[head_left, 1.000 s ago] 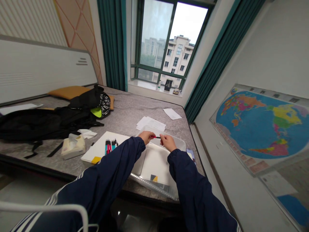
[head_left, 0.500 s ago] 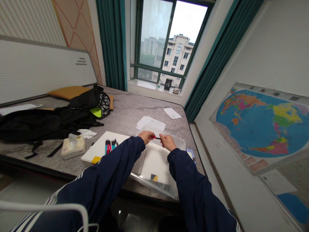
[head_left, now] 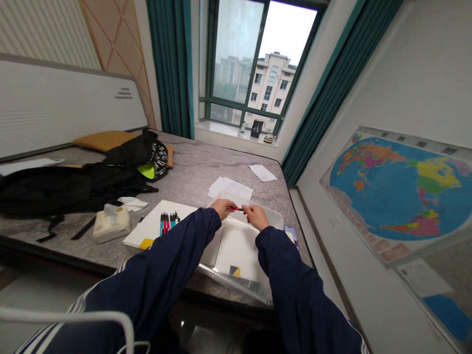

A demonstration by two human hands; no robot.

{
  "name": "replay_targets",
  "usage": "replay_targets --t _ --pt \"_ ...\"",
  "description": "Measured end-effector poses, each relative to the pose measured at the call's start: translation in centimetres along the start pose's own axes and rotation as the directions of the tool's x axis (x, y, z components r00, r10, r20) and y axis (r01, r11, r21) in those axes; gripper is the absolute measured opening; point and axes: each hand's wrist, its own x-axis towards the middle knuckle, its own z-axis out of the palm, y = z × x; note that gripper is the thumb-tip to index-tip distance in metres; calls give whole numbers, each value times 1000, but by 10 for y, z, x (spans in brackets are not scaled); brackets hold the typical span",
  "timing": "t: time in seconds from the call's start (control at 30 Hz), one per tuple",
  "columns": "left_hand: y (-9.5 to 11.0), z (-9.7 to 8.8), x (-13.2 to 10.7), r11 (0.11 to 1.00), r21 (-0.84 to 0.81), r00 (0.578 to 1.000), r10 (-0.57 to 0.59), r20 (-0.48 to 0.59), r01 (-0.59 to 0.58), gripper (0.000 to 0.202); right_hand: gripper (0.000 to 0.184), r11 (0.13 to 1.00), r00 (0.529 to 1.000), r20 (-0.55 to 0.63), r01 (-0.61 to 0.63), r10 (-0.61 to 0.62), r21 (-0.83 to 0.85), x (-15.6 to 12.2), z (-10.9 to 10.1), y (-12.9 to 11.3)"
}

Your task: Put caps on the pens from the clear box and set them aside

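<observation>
Both my hands meet over a clear plastic bin [head_left: 275,215] on the grey table [head_left: 195,172]. My left hand [head_left: 224,207] and my right hand [head_left: 254,215] are closed on the two ends of a red and black pen [head_left: 236,209], held level between them. Inside the bin lies a white sheet [head_left: 239,246]. Left of my left sleeve, several coloured pens [head_left: 168,221] lie in a row on a white board [head_left: 155,227].
A tissue pack [head_left: 111,222] sits at the left near the table edge. Black bags [head_left: 73,184] and an orange cushion [head_left: 103,140] fill the far left. Loose papers [head_left: 230,188] lie beyond the bin. A world map [head_left: 401,187] hangs on the right wall.
</observation>
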Motion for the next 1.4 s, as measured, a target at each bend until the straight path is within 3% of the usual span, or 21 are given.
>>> replay_targets --t 0.1,0.23,0.33,0.47,0.67,0.97,1.27,1.4 --pt "3 0 -1 1000 -15 1000 0 -14 0 23 49 995 999 -14 -35 37 97 0 0 -3" --pt "9 1 -3 973 -184 988 -151 -36 142 27 41 940 988 -83 -95 129 328 3 0 -6" --pt "12 1 -4 953 -258 986 -164 2 159 23 40 925 984 -108 -94 143 368 5 -1 -5" --pt "19 0 -6 950 -274 985 -120 125 150 17 42 913 992 -95 -40 86 406 6 -1 -5" --pt "32 -2 -12 873 -367 926 -206 316 320 20 42 886 997 -41 77 -66 458 3 -3 -9" --pt "35 -5 -13 859 -320 895 -291 337 400 24 34 845 995 -3 86 -100 528 0 -4 -14" --pt "26 -2 -12 930 -248 931 -186 314 270 24 36 847 997 -15 70 -73 527 -1 -7 -19" --pt "23 -3 -13 986 -67 976 -139 166 152 15 46 861 997 64 6 -44 508 -7 -2 -17"
